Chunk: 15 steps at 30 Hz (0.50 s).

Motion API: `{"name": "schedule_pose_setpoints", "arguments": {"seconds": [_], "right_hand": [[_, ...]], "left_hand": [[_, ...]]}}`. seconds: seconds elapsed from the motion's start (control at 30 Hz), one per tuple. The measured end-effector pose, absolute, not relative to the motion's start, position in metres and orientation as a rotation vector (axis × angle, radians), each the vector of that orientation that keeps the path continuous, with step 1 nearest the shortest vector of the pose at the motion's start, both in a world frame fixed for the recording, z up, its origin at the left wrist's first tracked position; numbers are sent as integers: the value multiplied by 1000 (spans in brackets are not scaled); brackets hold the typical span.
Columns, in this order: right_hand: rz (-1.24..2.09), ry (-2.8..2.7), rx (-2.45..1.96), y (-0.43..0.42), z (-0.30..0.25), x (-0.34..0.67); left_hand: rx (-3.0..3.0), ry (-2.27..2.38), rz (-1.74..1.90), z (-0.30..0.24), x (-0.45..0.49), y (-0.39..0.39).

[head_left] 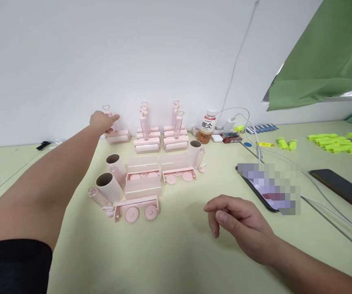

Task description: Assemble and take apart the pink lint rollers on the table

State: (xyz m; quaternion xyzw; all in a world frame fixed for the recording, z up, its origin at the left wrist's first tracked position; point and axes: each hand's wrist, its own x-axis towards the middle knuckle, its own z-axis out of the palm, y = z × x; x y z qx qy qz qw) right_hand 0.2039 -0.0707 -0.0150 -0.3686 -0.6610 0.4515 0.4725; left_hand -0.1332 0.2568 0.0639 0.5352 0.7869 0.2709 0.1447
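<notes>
Far out at the back left, my left hand (104,121) is closed around the upright handle of a pink lint roller (117,137); a heart-shaped loop shows above the fingers, and part of the grip is hidden. My right hand (240,224) hovers over the front of the table, fingers loosely bent and apart, holding nothing. Between the hands lie lint roller parts: adhesive rolls (114,188) standing on end, translucent covers (143,188), pink frames with round discs (137,208) and clear pink handles (100,198).
Several assembled lint rollers (147,145) stand in two columns near the wall. Right of them are a drink bottle (206,128), a power strip with white cables (249,118) and a phone (261,190). Bright yellow pieces (338,143) and a dark device (341,190) lie farther right.
</notes>
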Motion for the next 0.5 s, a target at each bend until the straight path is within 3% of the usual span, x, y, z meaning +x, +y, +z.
{"name": "schedule_pose_setpoints", "arguments": {"seconds": [0.33, 0.5], "right_hand": [[1105, -1673, -920, -73, -12, 203], [1121, -1676, -910, -72, -10, 199]], "left_hand": [[1782, 2365, 358, 97, -147, 217], [2018, 2186, 127, 115, -130, 161]]}}
